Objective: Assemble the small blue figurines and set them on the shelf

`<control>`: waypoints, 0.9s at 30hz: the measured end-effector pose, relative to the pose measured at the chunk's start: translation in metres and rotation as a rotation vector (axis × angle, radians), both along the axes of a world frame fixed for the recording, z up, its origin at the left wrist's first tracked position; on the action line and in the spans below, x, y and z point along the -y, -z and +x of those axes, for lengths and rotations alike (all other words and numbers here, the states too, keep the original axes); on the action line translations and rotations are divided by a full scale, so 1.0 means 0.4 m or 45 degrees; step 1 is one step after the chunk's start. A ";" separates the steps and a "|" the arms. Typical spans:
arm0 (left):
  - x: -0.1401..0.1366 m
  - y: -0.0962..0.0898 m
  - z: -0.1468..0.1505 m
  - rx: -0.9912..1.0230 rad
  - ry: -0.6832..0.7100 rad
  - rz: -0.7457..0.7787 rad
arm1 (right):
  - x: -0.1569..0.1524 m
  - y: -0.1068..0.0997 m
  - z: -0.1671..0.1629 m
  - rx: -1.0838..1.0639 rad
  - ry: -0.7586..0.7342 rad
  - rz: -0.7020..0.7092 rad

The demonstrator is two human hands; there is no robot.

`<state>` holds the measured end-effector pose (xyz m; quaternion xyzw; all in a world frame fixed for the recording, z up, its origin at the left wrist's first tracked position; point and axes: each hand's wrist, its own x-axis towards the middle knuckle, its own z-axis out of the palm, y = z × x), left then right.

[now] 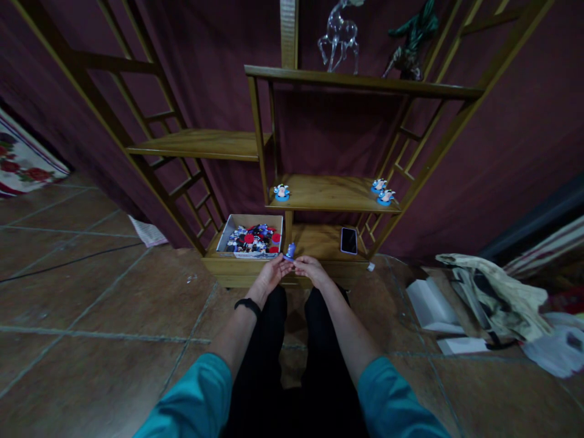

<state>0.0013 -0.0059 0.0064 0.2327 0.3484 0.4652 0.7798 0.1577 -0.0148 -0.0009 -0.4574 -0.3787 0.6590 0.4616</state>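
Observation:
Between my two hands, a small purple figurine stands upright on a flat purple base. My left hand pinches the base from the left, its palm partly turned up. From the right, my right hand has its fingertips closed on the base's other edge. Just behind and left of my hands sits an open cardboard box full of small figurines in red, black, white and blue. A blue-based figurine stands at the left end of the shelf above; two similar figurines stand at its right end.
A phone lies on the lower shelf, right of my hands. The middle shelf overhangs that area. A glass deer and a green statue stand higher up. White boxes and cloth lie on the floor at right.

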 end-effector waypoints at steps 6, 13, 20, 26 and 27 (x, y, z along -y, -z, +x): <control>0.000 0.007 0.002 -0.007 -0.026 0.101 | -0.002 0.002 0.000 0.020 0.046 -0.026; -0.002 0.009 0.007 -0.079 -0.072 0.194 | 0.000 -0.010 0.002 -0.005 0.047 -0.059; -0.006 0.019 0.011 -0.093 -0.100 0.225 | 0.001 -0.016 0.000 -0.017 0.036 -0.093; -0.001 0.015 0.014 -0.111 -0.111 0.231 | 0.003 -0.012 0.001 -0.057 0.013 -0.061; 0.000 0.014 0.014 -0.112 -0.109 0.229 | 0.003 -0.012 0.001 -0.060 0.011 -0.053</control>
